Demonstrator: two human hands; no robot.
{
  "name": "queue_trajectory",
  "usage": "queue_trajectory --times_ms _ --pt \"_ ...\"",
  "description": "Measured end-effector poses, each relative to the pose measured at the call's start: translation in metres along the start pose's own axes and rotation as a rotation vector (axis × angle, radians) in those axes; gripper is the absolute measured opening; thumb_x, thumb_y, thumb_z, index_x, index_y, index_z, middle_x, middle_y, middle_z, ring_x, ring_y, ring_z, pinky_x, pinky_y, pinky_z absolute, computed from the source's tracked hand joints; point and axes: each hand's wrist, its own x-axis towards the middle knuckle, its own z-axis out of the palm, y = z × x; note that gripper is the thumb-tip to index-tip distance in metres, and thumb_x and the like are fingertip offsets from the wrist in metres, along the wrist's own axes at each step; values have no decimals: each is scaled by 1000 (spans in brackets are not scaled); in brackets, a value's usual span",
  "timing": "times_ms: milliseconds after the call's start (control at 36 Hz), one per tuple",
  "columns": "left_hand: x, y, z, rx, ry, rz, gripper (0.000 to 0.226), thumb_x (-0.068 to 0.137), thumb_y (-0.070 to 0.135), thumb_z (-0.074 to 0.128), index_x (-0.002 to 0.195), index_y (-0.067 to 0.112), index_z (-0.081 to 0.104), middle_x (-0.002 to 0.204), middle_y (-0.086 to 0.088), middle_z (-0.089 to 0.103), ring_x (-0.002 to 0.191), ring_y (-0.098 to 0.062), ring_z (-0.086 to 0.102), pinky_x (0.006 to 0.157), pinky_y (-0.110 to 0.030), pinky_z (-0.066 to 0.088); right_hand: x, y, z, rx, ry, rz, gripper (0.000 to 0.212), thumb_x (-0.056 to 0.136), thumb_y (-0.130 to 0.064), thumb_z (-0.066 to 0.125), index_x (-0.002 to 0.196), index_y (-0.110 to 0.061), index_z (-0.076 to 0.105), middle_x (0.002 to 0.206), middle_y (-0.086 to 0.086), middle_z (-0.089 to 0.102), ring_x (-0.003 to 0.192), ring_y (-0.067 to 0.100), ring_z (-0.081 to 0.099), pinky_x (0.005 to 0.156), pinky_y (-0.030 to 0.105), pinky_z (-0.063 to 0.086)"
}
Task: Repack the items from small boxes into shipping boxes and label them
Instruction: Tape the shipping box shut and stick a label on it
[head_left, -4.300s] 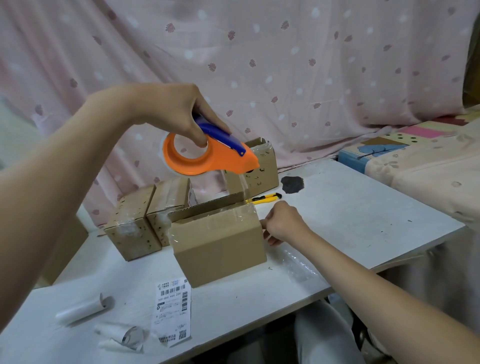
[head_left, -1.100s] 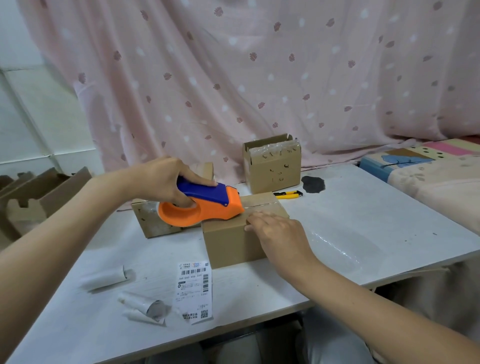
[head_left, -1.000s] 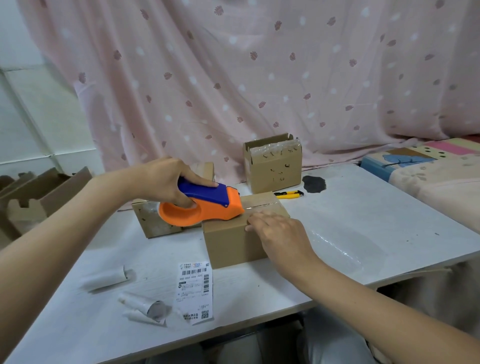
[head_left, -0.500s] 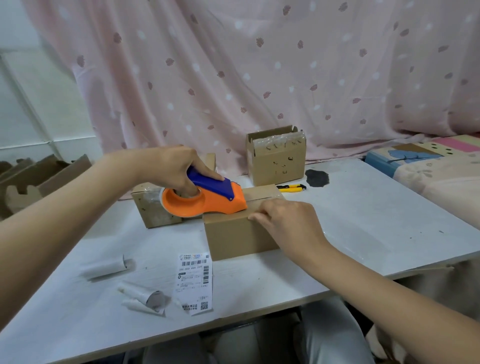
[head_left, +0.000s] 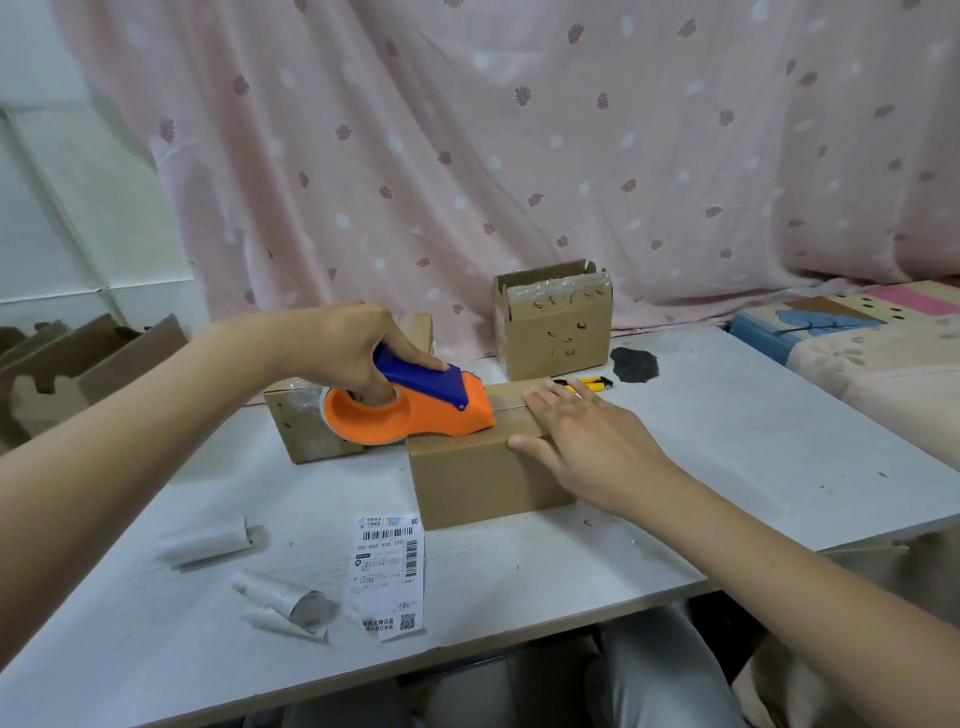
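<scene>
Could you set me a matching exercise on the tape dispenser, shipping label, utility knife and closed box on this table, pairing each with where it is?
Things:
1. tape dispenser
2. shipping label
3. utility knife
4. closed box

Places:
A. lying flat on the table's near part
B. under the right hand, which presses its top
C. gripped in the left hand
D. behind the closed box, beside a dark spot

Pairs: 1-C, 2-A, 3-D, 4-B

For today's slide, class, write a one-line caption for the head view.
Left hand runs an orange tape dispenser across a shipping box while the right hand presses its top.
</scene>
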Motion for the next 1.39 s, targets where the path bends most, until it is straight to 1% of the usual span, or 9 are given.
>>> queue_trajectory --times_ms 194,278,389,556,722,972,1083,1278,1389 --pt "0 3 0 3 11 15 57 85 21 73 122 61 57 76 -6 68 53 -9 45 54 -19 40 12 -11 -6 21 -35 -44 86 97 -70 22 155 -8 30 165 7 22 155 23 4 122 36 15" --pt "0 1 1 -11 21 19 57 83 20 74 121 61 59 67 -3 59 51 -9 41 52 -18 36 17 -11 3 103 -63 -61 83 97 -69 27 155 -11 26 165 5 22 155 24 7 120 39 24" --pt "0 -4 3 -12 19 24 57 83 24 74 121 64 59 83 -15 65 57 -13 45 56 -23 39 15 -8 14 30 4 -101 70 100 -63 29 151 -16 31 161 3 29 151 21 17 117 35 29" --pt "0 -9 0 0 0 56 61 82 30 75 108 79 50 88 -14 67 71 -30 57 64 -37 49 8 -13 10 20 -6 -114 102 74 -70 -10 159 -22 21 166 3 19 154 20 9 122 29 9" --pt "-4 -13 0 11 19 58 60 82 35 77 119 74 51 85 -11 66 71 -29 56 66 -39 47 8 -13 12 33 23 -105 103 73 -70 -12 158 -24 24 166 2 19 154 20 11 122 30 13" --pt "-35 -38 -8 11 85 21 59 80 36 81 110 77 52 70 14 61 62 -10 53 61 -19 44 9 -12 15 1 25 -97 109 70 -70 -21 159 -24 20 167 2 16 155 19 9 120 25 5" --pt "-55 -57 1 1 53 -38 60 81 36 79 116 76 51 84 7 63 68 -13 58 67 -27 51 9 -14 12 9 -4 -90 105 70 -68 -17 160 -25 14 168 1 10 155 17 4 122 27 5" --pt "-56 -57 11 0 71 -45 60 84 27 77 124 66 55 90 7 57 75 -9 53 69 -16 42 13 -8 16 20 -14 -112 108 72 -74 -17 159 -24 21 167 0 16 155 18 7 122 28 9" --pt "-58 -55 17 -20 101 -30 60 84 26 77 124 65 55 90 6 58 77 -10 54 69 -16 42 20 -7 16 33 -28 -152 102 79 -71 -9 159 -15 22 166 6 17 155 19 5 120 29 -11"
